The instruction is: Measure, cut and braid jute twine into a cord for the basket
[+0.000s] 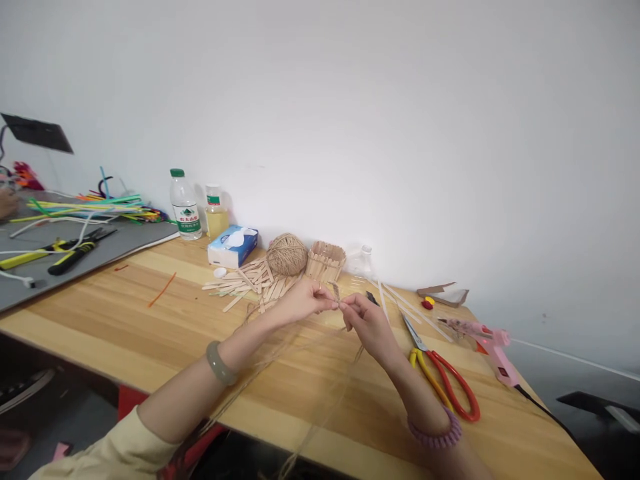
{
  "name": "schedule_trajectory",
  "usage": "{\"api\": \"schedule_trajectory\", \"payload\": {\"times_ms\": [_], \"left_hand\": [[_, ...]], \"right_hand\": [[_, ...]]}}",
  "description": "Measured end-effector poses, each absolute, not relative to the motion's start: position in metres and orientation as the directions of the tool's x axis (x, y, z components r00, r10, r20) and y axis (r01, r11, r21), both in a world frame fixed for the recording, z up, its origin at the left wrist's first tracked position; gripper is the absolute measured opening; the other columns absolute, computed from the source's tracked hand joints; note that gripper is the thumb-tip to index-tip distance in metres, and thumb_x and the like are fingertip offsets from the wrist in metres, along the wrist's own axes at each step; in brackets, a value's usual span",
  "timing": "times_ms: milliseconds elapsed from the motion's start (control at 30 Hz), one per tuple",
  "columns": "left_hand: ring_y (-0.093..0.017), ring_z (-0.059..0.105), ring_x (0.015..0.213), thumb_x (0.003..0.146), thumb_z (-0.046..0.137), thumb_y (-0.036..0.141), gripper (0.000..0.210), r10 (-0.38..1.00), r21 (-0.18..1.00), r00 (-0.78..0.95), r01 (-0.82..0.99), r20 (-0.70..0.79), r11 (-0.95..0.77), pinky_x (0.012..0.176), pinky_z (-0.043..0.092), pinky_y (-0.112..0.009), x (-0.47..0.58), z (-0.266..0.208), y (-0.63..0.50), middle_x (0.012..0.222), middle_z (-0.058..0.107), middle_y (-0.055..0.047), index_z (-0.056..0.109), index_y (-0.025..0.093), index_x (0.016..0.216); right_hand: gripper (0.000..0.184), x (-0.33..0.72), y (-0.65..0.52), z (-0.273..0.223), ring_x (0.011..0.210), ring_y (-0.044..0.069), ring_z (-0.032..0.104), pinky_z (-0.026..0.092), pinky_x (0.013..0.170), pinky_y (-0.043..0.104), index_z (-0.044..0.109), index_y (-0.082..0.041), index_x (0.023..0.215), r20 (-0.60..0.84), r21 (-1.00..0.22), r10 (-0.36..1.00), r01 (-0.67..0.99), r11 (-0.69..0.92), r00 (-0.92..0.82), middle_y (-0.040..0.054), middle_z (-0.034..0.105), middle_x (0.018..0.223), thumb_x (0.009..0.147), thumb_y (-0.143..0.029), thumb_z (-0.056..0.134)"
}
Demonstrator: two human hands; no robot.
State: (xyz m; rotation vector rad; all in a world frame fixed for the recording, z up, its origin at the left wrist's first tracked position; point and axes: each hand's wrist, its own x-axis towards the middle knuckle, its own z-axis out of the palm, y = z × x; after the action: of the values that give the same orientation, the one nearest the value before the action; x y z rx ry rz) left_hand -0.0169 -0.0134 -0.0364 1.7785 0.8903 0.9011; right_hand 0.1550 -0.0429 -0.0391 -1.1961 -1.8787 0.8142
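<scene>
My left hand (307, 300) and my right hand (367, 323) meet above the table, each pinching a piece of brown twine (335, 290) between thumb and fingers. A short, thicker bit of the twine, perhaps twisted or braided, stands up between my fingertips. Loose strands hang below and trail toward the table's front edge, partly blurred. Just behind my hands lie a ball of twine (287, 254), a small box made of wooden sticks (325, 261) and a heap of craft sticks (245, 279).
Scissors (440, 373) and a pink glue gun (493, 343) with a cord lie at right. A tissue pack (233, 247), water bottle (185, 205) and jar (217, 213) stand at back left. Pliers (75, 253) and pipe cleaners (95, 208) rest on a grey mat, near another person's hand (7, 202).
</scene>
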Motion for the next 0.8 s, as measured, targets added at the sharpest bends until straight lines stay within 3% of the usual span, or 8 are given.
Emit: {"api": "schedule_trajectory", "payload": {"times_ms": [233,600,700,800], "left_hand": [[-0.009,0.048,0.052,0.063,0.061,0.03,0.018,0.866,0.999,0.5,0.014,0.02,-0.032,0.051,0.034,-0.021,-0.015,-0.032,-0.019,0.053,0.057,-0.001,0.061,0.012,0.057],[-0.008,0.042,0.048,0.064,0.059,0.025,0.018,0.944,0.998,0.325,-0.053,0.053,-0.038,0.05,0.033,-0.021,-0.014,-0.034,-0.02,0.054,0.06,-0.004,0.063,0.01,0.054],[-0.008,0.043,0.05,0.064,0.06,0.027,0.018,0.959,0.994,0.274,-0.104,0.073,-0.046,0.051,0.033,-0.022,-0.012,-0.035,-0.019,0.057,0.06,-0.004,0.063,0.01,0.057],[-0.007,0.042,0.048,0.063,0.06,0.027,0.018,0.968,0.987,0.24,-0.153,0.075,-0.039,0.049,0.031,-0.021,-0.009,-0.037,-0.02,0.054,0.056,-0.001,0.061,0.011,0.056]], "right_hand": [[0.025,0.156,-0.039,-0.041,0.061,0.012,0.05,0.038,0.056,0.022,0.056,-0.016,0.076,0.297,-0.764,0.907,0.496,0.413,-0.298,0.0013,0.059,0.067,0.082,-0.038,0.046],[0.029,0.156,-0.049,-0.031,0.049,0.011,0.043,0.031,0.047,0.023,0.057,-0.016,0.066,0.478,-0.549,0.865,0.717,0.43,-0.152,-0.0006,0.052,0.053,0.083,-0.037,0.047],[0.026,0.146,-0.057,-0.039,0.057,0.012,0.05,0.034,0.053,0.023,0.059,-0.017,0.072,0.556,-0.412,0.795,0.752,0.515,-0.241,0.0023,0.058,0.065,0.086,-0.032,0.044],[0.026,0.138,-0.061,-0.052,0.062,0.013,0.053,0.035,0.057,0.024,0.061,-0.017,0.076,0.598,-0.176,0.691,0.774,0.608,-0.406,0.0042,0.058,0.069,0.089,-0.026,0.039]]}}
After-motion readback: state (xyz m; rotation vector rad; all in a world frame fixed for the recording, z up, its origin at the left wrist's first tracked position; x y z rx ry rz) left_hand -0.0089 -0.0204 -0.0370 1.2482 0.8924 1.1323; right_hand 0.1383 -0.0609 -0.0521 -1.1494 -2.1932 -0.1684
